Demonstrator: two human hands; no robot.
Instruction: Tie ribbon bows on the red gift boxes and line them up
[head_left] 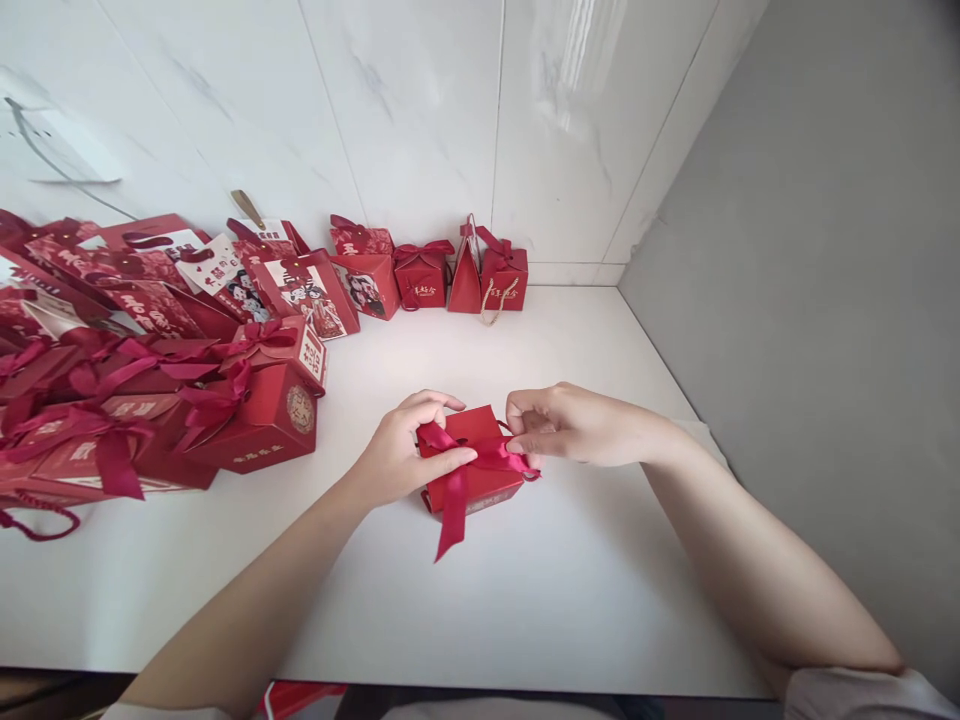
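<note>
A small red cardboard gift box (491, 487) is placed on the white tabletop (525, 600), directly between the two hands, with the left hand (409, 445) nearer to its body and the right hand (559, 425) just off its right edge. The left hand is half closed: a shiny crimson satin ribbon (489, 456) is pinned under the thumb on the box top, and the fingers are curled at the left edge. The right hand is nearly closed, the ribbon being pinched between thumb and bent forefinger. The held stretch runs left to right between the hands; a loose end hangs toward the person. The box's own long axis cannot be told. Tension appears to depend on this sideways line.
</note>
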